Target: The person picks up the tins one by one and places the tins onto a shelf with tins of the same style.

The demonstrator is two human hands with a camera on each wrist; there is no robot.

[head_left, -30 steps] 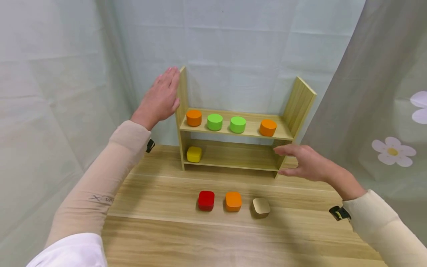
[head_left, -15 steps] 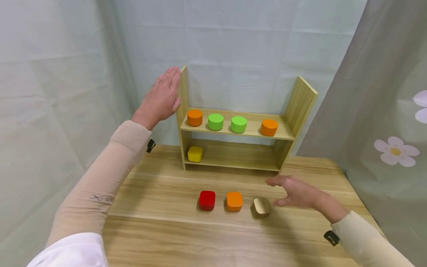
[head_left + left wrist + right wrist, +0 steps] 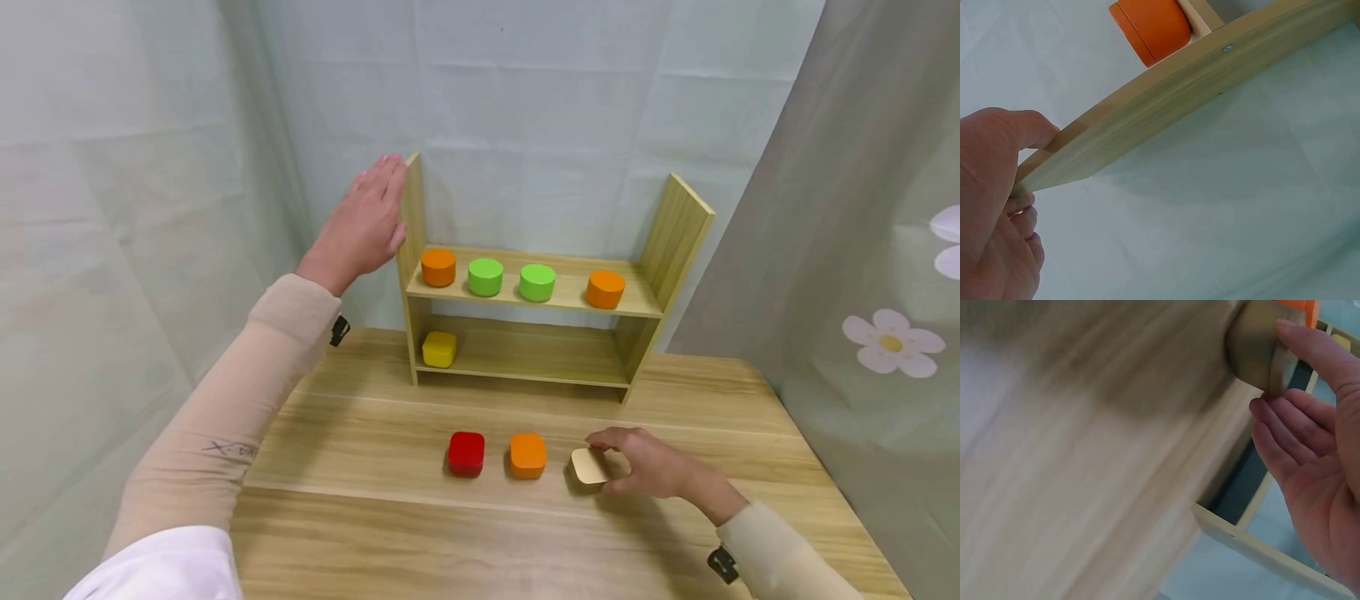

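Observation:
My right hand is low over the table at the front right and pinches a gold rounded block between thumb and fingers; the block looks slightly tilted. The right wrist view shows the thumb over the gold block, with the other fingers beside it. My left hand lies flat, fingers straight, against the outer face of the left side panel of the wooden shelf. In the left wrist view the thumb meets the panel's edge.
Left of the gold block sit an orange block and a red block. The top shelf carries an orange cylinder, two green ones and another orange one. A yellow block sits on the lower shelf. Curtains surround the table.
My right hand has come down from beside the shelf's right leg to the gold block and closed on it. The left hand has stayed on the side panel.

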